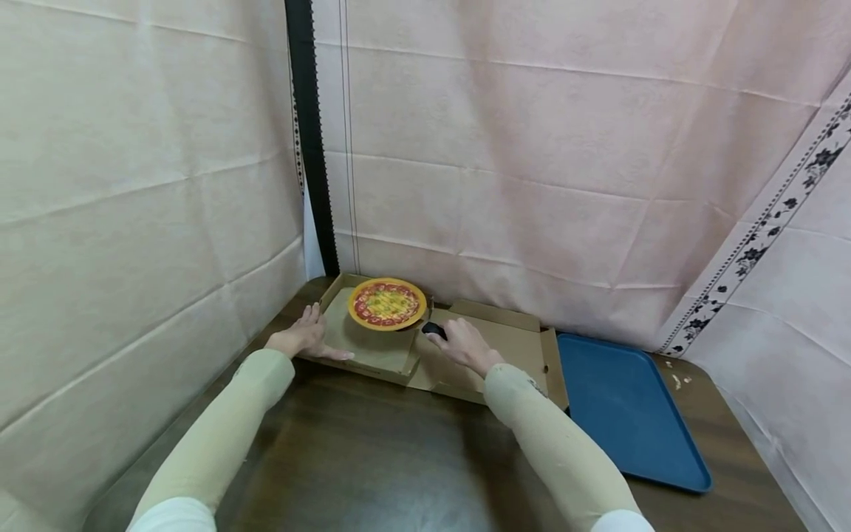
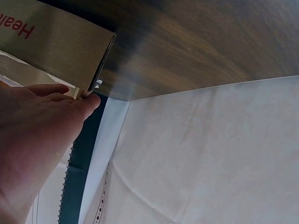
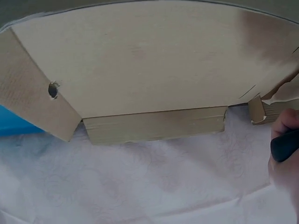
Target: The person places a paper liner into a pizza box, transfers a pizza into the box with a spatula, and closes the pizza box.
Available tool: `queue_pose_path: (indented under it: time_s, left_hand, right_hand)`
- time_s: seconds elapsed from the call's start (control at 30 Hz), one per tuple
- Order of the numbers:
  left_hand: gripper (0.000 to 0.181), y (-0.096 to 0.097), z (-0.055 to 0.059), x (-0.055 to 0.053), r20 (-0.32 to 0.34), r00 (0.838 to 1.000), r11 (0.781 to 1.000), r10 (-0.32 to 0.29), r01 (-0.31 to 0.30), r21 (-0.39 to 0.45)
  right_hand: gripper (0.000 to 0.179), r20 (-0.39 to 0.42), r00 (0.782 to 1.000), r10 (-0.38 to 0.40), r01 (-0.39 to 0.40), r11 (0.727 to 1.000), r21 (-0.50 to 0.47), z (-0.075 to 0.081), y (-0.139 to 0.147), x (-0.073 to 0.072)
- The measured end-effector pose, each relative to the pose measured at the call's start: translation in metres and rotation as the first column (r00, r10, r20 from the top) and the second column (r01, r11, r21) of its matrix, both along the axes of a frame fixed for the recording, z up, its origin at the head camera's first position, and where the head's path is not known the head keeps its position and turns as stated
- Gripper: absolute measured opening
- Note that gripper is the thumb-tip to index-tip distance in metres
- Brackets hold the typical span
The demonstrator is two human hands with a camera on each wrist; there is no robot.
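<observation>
A toy-like pizza point(image 1: 387, 304) with a yellow rim sits over the left half of an opened cardboard pizza box point(image 1: 372, 356). My right hand point(image 1: 465, 346) grips the black handle point(image 1: 435, 331) of a utensil at the pizza's right edge; its head is hidden. In the right wrist view, fingers curl round that handle point(image 3: 285, 145). With fingers and thumb spread, my left hand point(image 1: 307, 336) rests on the box's left front corner. The left wrist view shows that hand point(image 2: 39, 126) touching the box wall beside red lettering point(image 2: 17, 27).
The box's lid point(image 1: 508, 347) lies unfolded to the right, its flaps raised. Beyond it is a blue tray point(image 1: 628, 414) on the brown table point(image 1: 372, 451). Cloth-covered walls point(image 1: 532, 185) stand behind and at both sides. Small pale scraps point(image 1: 678, 381) lie near the tray.
</observation>
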State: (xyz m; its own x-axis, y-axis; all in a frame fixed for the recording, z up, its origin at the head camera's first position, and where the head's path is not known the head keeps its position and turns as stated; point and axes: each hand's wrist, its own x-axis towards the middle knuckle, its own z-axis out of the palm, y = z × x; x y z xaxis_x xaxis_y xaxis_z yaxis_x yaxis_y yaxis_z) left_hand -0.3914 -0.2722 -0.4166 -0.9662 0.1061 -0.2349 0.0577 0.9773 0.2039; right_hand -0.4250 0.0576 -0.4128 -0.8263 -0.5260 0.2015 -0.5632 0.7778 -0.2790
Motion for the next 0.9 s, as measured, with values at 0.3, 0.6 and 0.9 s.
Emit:
queue_pose_path:
  time_s: [0.3, 0.6, 0.9]
  left_hand:
    - [0.132, 0.001, 0.001, 0.001, 0.014, 1.000, 1.000, 0.018, -0.018, -0.018]
    - [0.131, 0.003, 0.002, 0.001, -0.004, 1.000, 1.000, 0.021, -0.021, -0.023]
    - [0.133, 0.002, 0.000, 0.001, 0.002, 0.999, 0.999, 0.036, -0.036, -0.026]
  right_hand:
    - [0.040, -0.021, 1.000, 0.021, -0.021, 0.999, 0.025, -0.006, -0.014, 0.000]
    - [0.039, 0.005, 1.000, 0.031, -0.031, 0.998, 0.051, -0.011, -0.031, 0.000]
    - [0.034, 0.034, 0.999, 0.033, -0.036, 0.996, 0.079, -0.016, -0.042, 0.000]
